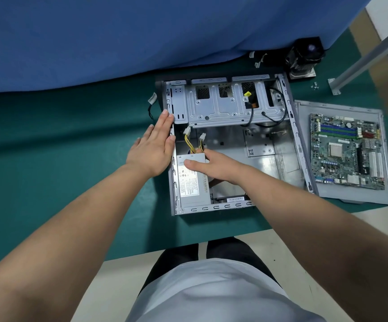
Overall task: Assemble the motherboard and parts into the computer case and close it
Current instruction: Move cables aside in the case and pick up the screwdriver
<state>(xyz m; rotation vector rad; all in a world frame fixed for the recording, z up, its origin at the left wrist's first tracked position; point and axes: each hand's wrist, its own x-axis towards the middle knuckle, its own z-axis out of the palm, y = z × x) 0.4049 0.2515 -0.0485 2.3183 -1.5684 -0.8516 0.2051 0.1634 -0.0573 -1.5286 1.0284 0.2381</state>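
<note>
Grey steel computer case (290, 126) lies open on the desk (72, 135), left hand (155, 145) flat against its wall, right hand (213, 166) curled over the power supply (189, 184), whose loose cables (194, 142) could snag the motherboard (347, 151) waiting alongside.

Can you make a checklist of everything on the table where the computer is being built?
Surface: green mat on the table.
Job's things: open computer case lying flat; power supply inside; motherboard resting on the side panel, right of the case.
Clutter: CPU cooler, loose screws.
Hands: left hand flat against the case's left wall; right hand on the power supply.
Cables: yellow-black power leads, black cables.
Surroundings: blue cloth, metal post.
</note>
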